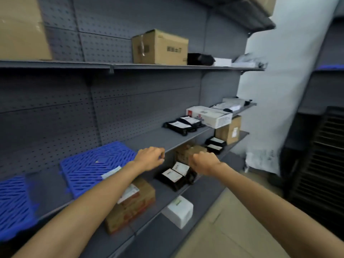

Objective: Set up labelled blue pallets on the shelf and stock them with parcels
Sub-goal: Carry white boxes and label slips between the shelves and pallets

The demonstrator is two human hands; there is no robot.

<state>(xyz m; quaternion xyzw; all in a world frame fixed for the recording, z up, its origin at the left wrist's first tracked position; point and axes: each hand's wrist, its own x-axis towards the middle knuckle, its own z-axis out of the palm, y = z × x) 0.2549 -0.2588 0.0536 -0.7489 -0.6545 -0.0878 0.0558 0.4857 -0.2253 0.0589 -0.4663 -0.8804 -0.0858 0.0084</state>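
Note:
Two blue slatted pallets lie on the grey middle shelf (163, 140): one (93, 164) with a white label at its front edge, another (13, 205) at the far left. My left hand (150, 158) hovers just right of the labelled pallet, fingers curled, nothing visible in it. My right hand (204, 162) is a loose fist over the shelf below, above black parcels (176, 175) with white labels. Further right on the middle shelf lie more black parcels (183, 124) and a white carton (210, 116).
A brown carton (132, 205) and a white box (178, 211) sit on lower shelves. Brown boxes (229, 131) stand further right. The top shelf holds a cardboard box (160, 47). A dark stack of crates (320, 164) stands at right across the floor aisle.

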